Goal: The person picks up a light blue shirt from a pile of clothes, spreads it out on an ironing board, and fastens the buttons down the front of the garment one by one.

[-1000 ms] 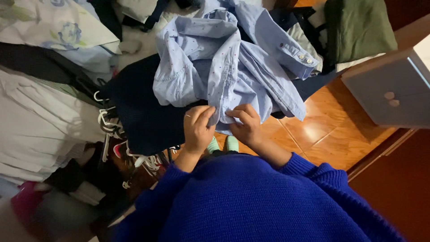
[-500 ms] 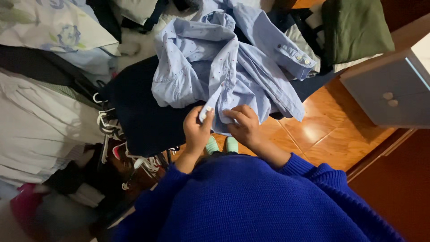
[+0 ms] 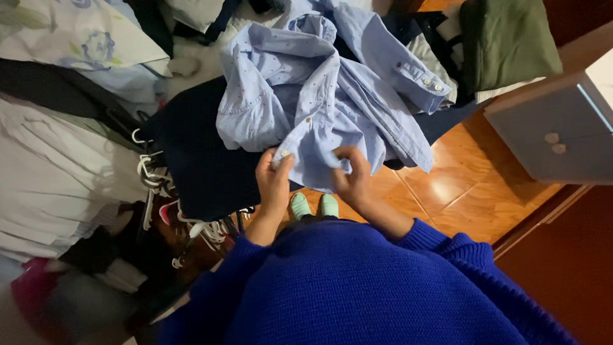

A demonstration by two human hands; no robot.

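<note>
A crumpled light blue dotted shirt (image 3: 319, 89) lies on a heap of clothes in front of me. My left hand (image 3: 273, 182) pinches its lower front edge near a small white button. My right hand (image 3: 351, 176) grips the same hem a little to the right, fingers curled into the cloth. Between the two hands the cloth is spread flat. One cuff with buttons (image 3: 424, 86) hangs to the right. Both my arms wear blue knitted sleeves (image 3: 357, 281).
A dark navy garment (image 3: 198, 160) lies under the shirt. White hangers (image 3: 159, 185) are piled at the left, beside pale bedding (image 3: 57, 179). A green folded cloth (image 3: 511, 38) sits top right, a grey drawer unit (image 3: 555, 128) at the right over orange floor tiles (image 3: 460, 185).
Both hands have pulled the shirt's hem apart and spread it flat between them; the left hand shifted slightly up and left, and a button on the placket now shows.
</note>
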